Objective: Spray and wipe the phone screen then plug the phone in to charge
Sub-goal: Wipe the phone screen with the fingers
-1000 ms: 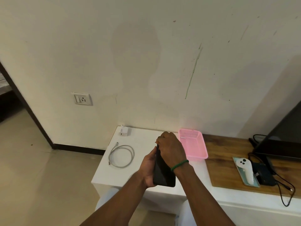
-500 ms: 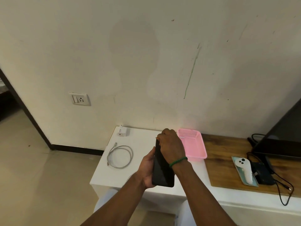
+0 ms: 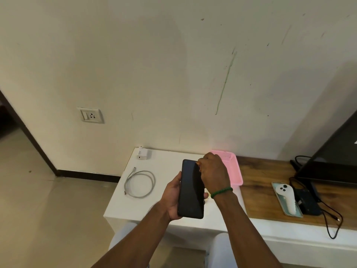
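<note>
The black phone (image 3: 191, 190) is held upright above the white table (image 3: 135, 206), its dark screen facing me. My left hand (image 3: 172, 196) grips it from behind and along its left edge. My right hand (image 3: 212, 173), with a green band on the wrist, is curled against the screen's upper right edge. A small pale yellow cloth corner (image 3: 207, 191) peeks out under that hand; the remainder is hidden. A coiled white cable (image 3: 140, 183) and a white charger plug (image 3: 142, 152) lie on the table's left part. A wall socket (image 3: 90, 115) sits to the left.
A pink basket (image 3: 234, 171) stands behind my right hand. On the wooden top (image 3: 258, 182) to the right lie a white controller on a tray (image 3: 286, 198), a black box with cables (image 3: 309, 206) and a dark screen (image 3: 336, 161).
The phone has turned from nearly edge-on to screen facing me. My right hand has slid off the screen's middle to its upper right edge.
</note>
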